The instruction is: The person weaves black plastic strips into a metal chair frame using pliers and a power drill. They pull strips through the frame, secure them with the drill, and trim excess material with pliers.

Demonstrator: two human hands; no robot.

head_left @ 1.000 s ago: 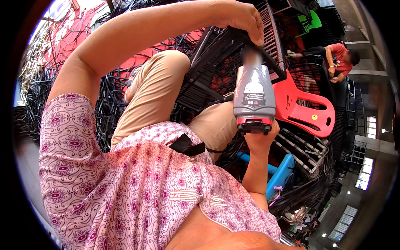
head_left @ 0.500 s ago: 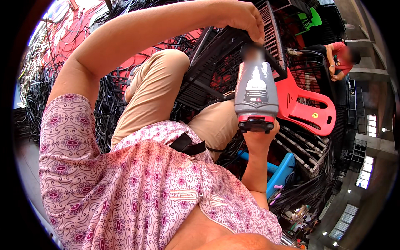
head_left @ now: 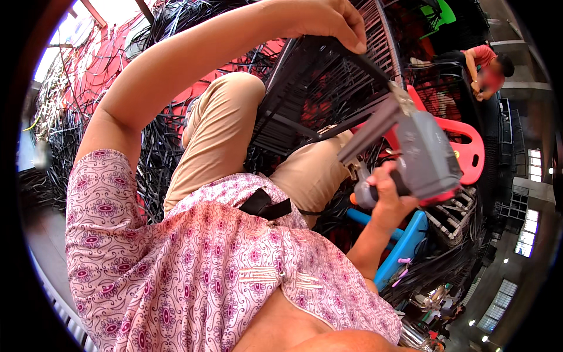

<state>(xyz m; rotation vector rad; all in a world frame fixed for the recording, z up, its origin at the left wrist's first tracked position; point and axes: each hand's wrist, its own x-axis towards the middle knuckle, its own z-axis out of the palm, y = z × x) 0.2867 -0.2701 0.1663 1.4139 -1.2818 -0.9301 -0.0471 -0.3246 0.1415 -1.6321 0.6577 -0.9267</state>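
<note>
My right hand (head_left: pixel 390 196) is closed round the handle of a grey staple gun (head_left: pixel 431 155) with a red end. The gun is tilted, its nose up by the corner of a black woven furniture frame (head_left: pixel 381 35); whether it touches the frame I cannot tell. My left hand (head_left: pixel 340 26) reaches across the top, fingers bent down and closed on the frame's black edge. The frame leans between my knees, its slatted side facing away to the right. Blur softens the gun's outline.
A red plastic chair (head_left: pixel 472 149) stands behind the gun, a blue plastic piece (head_left: pixel 404 249) under my right forearm. Black strips (head_left: pixel 161 155) lie heaped over the red floor at left. A person in a red shirt (head_left: pixel 484 56) sits at far right, near a green chair (head_left: pixel 443 14).
My right hand has swung the staple gun to the right and turned it, so its side now shows. My left hand has shifted slightly up and left, staying at the frame.
</note>
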